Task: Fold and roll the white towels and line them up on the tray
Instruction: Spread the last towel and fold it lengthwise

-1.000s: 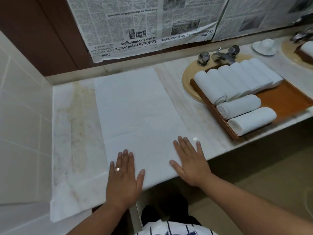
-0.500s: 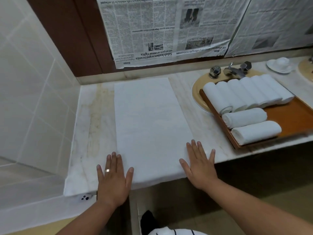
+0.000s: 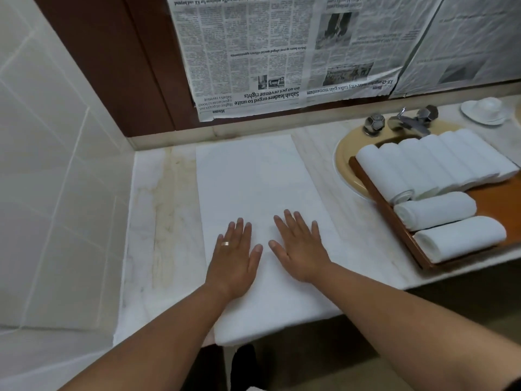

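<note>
Left of the flat towel (image 3: 253,176) stands a pale tiled wall (image 3: 42,193), and next to it a bare strip of the marble counter (image 3: 158,221) with yellowish stains. The flat towel lies spread lengthwise on the counter, its far end near the back ledge and its near end drooping over the front edge. Above its far end, newspaper (image 3: 267,52) hangs upside down on the wall.

The left hand (image 3: 235,261) rests palm down on the near half of the flat towel, fingers straight and close together, gripping nothing; a ring (image 3: 225,243) shows on one finger. Just to its right the right hand (image 3: 300,249) lies flat on the same towel, fingers straight and slightly spread, also gripping nothing. The thumbs are close but apart.

Right of the flat towel is a tan sink (image 3: 345,162) with a metal tap (image 3: 406,121) behind it. A wooden tray (image 3: 493,204) sits over the sink, holding a row of rolled towels (image 3: 431,162) side by side and, nearer the counter edge, two more rolls (image 3: 435,210) lying crosswise. Beyond the tray sits a white dish (image 3: 485,111).
</note>
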